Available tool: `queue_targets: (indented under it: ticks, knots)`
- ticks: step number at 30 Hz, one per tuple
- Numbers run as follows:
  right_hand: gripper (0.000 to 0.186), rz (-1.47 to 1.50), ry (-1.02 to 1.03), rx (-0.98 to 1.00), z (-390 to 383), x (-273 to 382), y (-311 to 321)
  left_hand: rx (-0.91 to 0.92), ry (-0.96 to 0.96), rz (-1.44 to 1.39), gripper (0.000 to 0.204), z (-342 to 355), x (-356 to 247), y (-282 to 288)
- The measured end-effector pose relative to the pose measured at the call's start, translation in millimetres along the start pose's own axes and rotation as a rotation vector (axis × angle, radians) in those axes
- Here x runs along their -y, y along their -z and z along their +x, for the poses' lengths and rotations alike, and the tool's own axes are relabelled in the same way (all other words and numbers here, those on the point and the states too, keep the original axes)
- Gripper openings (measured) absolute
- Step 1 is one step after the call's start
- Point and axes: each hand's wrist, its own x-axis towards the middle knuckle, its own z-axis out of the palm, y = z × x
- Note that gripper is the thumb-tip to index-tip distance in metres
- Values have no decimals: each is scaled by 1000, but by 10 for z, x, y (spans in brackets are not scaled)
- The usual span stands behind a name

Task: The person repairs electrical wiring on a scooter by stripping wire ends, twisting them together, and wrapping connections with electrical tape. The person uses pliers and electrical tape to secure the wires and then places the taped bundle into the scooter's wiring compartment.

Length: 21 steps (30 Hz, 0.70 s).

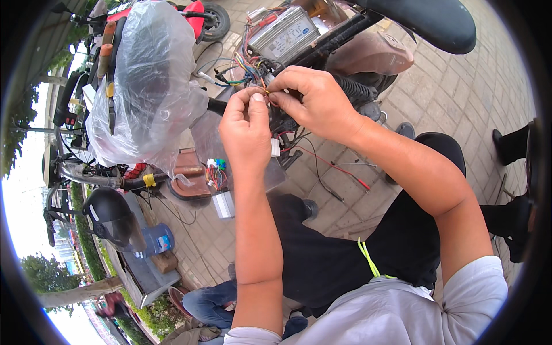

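Note:
My left hand (248,118) and my right hand (310,100) meet over the opened body of an electric scooter. Both pinch a thin yellow wire (266,90) between thumb and fingers; its exact end is hidden by the fingertips. Just beyond them lies a tangle of coloured wires (247,70), running to a silver finned controller box (284,35). Beside my left wrist rests a second, smaller silver controller (223,204), with a bundle of coloured leads and plugs (216,172) coming out of it. A white connector (275,147) hangs below my hands among dark cables.
Clear plastic sheeting (152,80) wraps part of the scooter at left. A black seat (431,23) juts in at upper right. Red and black test leads (348,172) trail over the paving. At left are a black helmet (109,213) and a blue water jug (155,238). People's legs show nearby.

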Motion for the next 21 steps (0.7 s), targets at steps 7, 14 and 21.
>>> queue_targets:
  ticks: [7, 14, 21]
  knots:
    - [12, -54, 16, 28, -3, -11, 10, 35, 45, -175, 8, 42, -7, -15]
    - [12, 12, 11, 87, 50, -48, 48, -16, -550, 343, 10, 175, 169, -26]
    - [8, 9, 21, 126, 33, -38, 91, -130, 140, -284, 19, 168, 124, 120]
